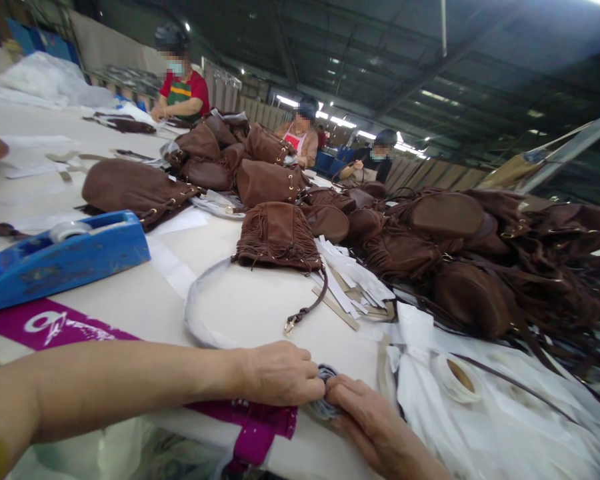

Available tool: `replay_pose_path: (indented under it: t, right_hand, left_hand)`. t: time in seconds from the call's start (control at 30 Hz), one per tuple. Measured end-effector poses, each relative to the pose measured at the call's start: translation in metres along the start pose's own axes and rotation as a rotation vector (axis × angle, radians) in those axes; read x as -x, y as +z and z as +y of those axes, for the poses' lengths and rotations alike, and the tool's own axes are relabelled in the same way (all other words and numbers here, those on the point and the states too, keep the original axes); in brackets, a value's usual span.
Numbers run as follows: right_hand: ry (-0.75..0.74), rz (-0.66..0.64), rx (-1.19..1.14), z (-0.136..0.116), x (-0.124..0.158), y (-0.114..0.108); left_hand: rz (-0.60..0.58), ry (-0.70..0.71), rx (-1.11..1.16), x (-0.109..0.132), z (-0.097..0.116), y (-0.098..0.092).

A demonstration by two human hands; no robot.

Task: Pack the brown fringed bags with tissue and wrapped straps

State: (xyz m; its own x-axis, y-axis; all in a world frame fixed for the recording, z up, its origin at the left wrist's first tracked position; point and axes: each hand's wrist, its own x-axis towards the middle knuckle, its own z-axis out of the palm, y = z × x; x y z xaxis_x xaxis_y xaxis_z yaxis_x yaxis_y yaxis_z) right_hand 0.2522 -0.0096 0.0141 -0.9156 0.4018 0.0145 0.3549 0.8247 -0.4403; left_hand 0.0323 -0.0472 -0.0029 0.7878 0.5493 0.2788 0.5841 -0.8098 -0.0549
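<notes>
Near the table's front edge, my left hand (280,373) and my right hand (367,413) meet, fingers closed on a small grey-blue coiled bundle (324,407). Its material is partly hidden by my fingers. Beyond them lies a brown fringed bag (279,233). From its left side a strap wrapped in clear film (193,313) curves down behind my left forearm; whether it joins the bundle I cannot tell. A brown cord with a gold clasp (290,325) trails from the bag's right side.
A blue tape dispenser (70,257) stands at left on a purple printed strip (55,323). Brown bags (445,220) are heaped at back and right. White paper strips (345,273) and a white tape roll (457,379) lie at right. Several co-workers (183,90) work beyond.
</notes>
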Motion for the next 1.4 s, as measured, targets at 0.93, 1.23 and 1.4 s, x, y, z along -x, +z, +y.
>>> replay_pose_path:
  t: [0.93, 1.23, 1.4]
  right_hand:
    - [-0.077, -0.042, -0.038, 0.003, 0.008, 0.001]
    - [0.004, -0.038, 0.075, 0.005, 0.01, 0.0]
    - [0.205, 0.161, 0.301, 0.001, 0.018, 0.027]
  left_hand:
    - [-0.059, 0.058, 0.157, 0.007, -0.016, -0.013]
    - [-0.18, 0.224, 0.119, -0.03, -0.033, -0.001]
    - [-0.083, 0.016, 0.115, -0.03, 0.003, 0.011]
